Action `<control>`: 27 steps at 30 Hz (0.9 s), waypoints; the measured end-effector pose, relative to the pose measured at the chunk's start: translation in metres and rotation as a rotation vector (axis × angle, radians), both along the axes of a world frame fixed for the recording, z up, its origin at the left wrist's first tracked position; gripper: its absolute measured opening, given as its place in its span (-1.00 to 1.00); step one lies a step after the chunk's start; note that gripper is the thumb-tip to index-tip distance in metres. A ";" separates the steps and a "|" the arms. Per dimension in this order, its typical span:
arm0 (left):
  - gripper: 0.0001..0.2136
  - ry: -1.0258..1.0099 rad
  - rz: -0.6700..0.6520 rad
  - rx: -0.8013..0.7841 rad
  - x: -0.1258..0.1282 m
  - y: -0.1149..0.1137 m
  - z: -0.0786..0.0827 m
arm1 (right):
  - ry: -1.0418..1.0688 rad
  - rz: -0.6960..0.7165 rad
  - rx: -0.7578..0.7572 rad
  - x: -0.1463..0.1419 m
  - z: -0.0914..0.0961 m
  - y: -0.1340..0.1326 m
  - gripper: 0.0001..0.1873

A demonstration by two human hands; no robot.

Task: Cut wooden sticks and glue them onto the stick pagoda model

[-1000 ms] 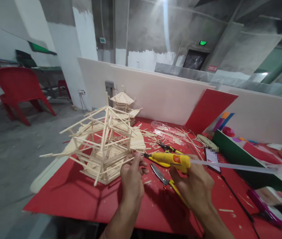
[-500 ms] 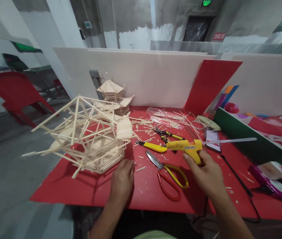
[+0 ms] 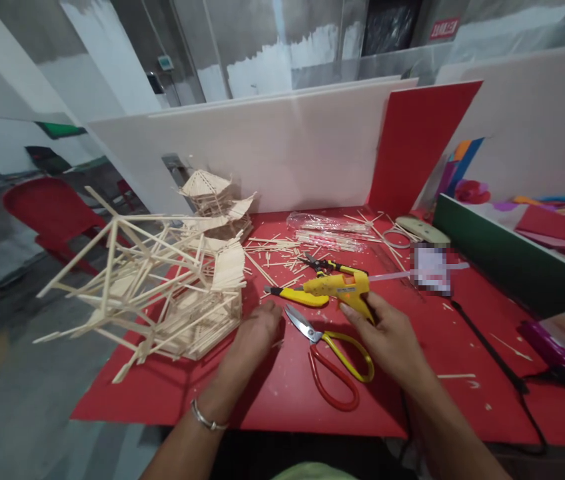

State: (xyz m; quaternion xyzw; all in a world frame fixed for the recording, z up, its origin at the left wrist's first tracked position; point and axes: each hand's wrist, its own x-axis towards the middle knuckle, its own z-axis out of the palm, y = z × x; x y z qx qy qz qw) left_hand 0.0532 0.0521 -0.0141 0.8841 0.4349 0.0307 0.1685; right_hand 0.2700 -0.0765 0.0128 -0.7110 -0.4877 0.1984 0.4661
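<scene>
My right hand (image 3: 387, 337) grips the handle of a yellow glue gun (image 3: 340, 287), whose nozzle points left over the red table (image 3: 172, 393). My left hand (image 3: 255, 333) rests on the table, fingers curled down among loose sticks, right of a large wooden-stick tower model (image 3: 162, 280); whether it holds a stick is unclear. Red-and-yellow scissors (image 3: 335, 360) lie between my hands. Yellow-handled pliers (image 3: 295, 297) lie just under the gun's nozzle.
A smaller stick pagoda (image 3: 212, 197) stands at the back left. Loose sticks (image 3: 275, 253) and a plastic bag of sticks (image 3: 330, 233) lie behind. White and red boards (image 3: 412, 140) wall the back. A black cable (image 3: 497, 353) runs right. A red chair (image 3: 47, 213) stands left.
My left hand let go of the tower and came down to the table. The glue gun dropped lower and its nozzle drew back from the model. The view tilted downward.
</scene>
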 end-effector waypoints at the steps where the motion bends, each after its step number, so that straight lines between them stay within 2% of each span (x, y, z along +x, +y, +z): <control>1: -0.86 -0.103 0.039 -0.029 -0.001 -0.002 0.000 | -0.008 0.008 -0.008 0.000 -0.001 0.000 -0.60; 4: -0.78 -0.444 0.191 -0.193 -0.005 -0.012 -0.001 | -0.014 0.041 0.011 0.001 -0.003 0.002 -0.62; 7: -0.70 -0.812 0.381 -0.432 -0.007 -0.023 0.001 | -0.038 0.055 0.036 -0.002 0.000 0.005 -0.64; 10: -0.68 -1.048 0.487 -0.615 -0.010 -0.029 0.006 | -0.081 0.057 0.053 -0.008 0.004 0.008 -0.64; 17: -0.61 -1.290 0.589 -0.887 -0.017 -0.041 0.018 | -0.095 0.076 0.070 -0.024 0.003 0.008 -0.64; 22: -0.59 -1.418 0.662 -0.940 -0.020 -0.051 0.023 | -0.190 0.051 0.034 -0.030 0.004 0.004 -0.60; 27: -0.54 -1.507 0.725 -0.977 -0.025 -0.059 0.035 | -0.389 -0.075 0.033 -0.036 0.014 0.002 -0.48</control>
